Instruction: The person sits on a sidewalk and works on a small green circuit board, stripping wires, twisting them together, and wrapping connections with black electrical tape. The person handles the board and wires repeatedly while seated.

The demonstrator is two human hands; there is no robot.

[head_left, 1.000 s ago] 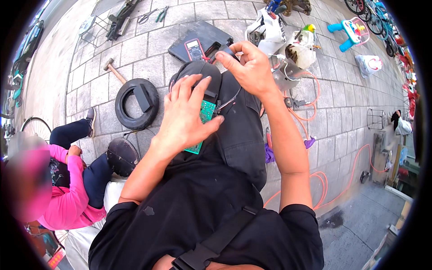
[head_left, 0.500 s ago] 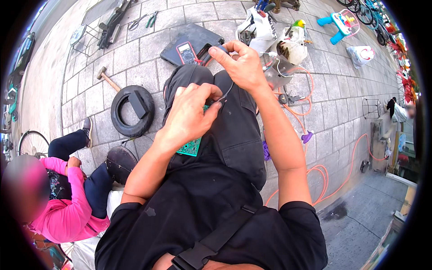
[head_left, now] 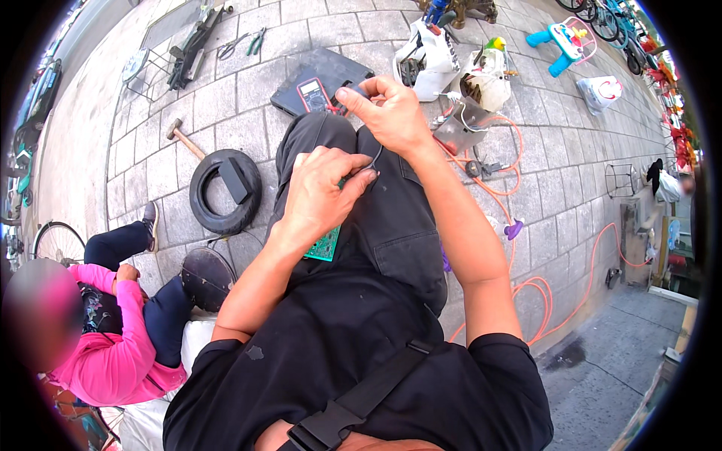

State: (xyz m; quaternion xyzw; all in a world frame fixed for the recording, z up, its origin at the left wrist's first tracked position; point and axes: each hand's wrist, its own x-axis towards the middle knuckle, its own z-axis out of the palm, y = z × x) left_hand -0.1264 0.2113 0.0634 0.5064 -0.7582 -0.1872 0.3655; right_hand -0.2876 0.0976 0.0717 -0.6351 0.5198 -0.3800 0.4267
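Observation:
My left hand (head_left: 323,188) is closed above my lap, with thumb and forefinger pinching the end of a thin dark cable (head_left: 378,154). The cable runs up toward my right hand (head_left: 389,114), which sits farther forward with its fingers curled and thumb extended. Something dark shows at those fingertips, mostly hidden, and I cannot make out its kind. A green circuit board (head_left: 323,246) rests on my lap under my left wrist, partly covered. Beyond my knees, a multimeter (head_left: 313,95) with a red rim lies on a dark flat case (head_left: 289,79).
Left on the paving lie a tire (head_left: 200,207) with a black box (head_left: 235,179) on it, a hammer (head_left: 185,139) and pliers (head_left: 257,41). A person in pink (head_left: 124,353) sits close on the left. White containers (head_left: 429,64) and an orange hose (head_left: 492,197) are on the right.
My right hand has moved slightly left and down. My left hand keeps its pinch on the cable. The whole view has shifted a little.

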